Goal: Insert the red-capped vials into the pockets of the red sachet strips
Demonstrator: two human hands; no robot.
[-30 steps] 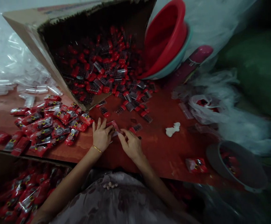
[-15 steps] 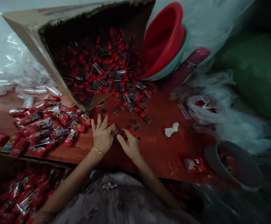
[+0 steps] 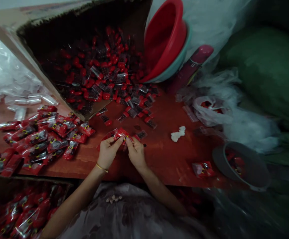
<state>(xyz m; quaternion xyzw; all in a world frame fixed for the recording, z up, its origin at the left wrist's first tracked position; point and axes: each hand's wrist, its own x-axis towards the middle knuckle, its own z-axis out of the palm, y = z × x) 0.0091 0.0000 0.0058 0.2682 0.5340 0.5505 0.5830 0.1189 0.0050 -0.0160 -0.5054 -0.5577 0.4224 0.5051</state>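
**Inspector A:** Head view. State of the hands?

**Inspector B:** The left hand [image 3: 107,152] and the right hand [image 3: 135,152] meet over the near middle of the red-brown wooden tabletop [image 3: 169,159]. Both pinch one small red printed plastic sachet [image 3: 121,133], which lies at the fingertips, above and between the two hands. The left hand grips its left part with thumb and forefinger, the right hand its right edge. The sachet appears lifted slightly off the tabletop; contact cannot be confirmed. A thin gold bangle [image 3: 101,167] sits on the left wrist.

**Inspector A:** Surface?

**Inspector B:** A spread of filled red sachets [image 3: 42,136] lies to the left, well apart from the hands. A large tipped brown cardboard box [image 3: 20,49] spills small clear capsules with red caps [image 3: 104,76] toward the hands; the nearest lie just beyond the fingertips. A crumpled white scrap [image 3: 177,133] lies to the right, and one loose red sachet [image 3: 203,169] near the front edge.

**Inspector A:** Room?

**Inspector B:** Dim. A red plastic basin [image 3: 165,36] leans behind the box; a grey round bowl [image 3: 241,166] sits low right; clear plastic wrapping [image 3: 2,76] is heaped far left.
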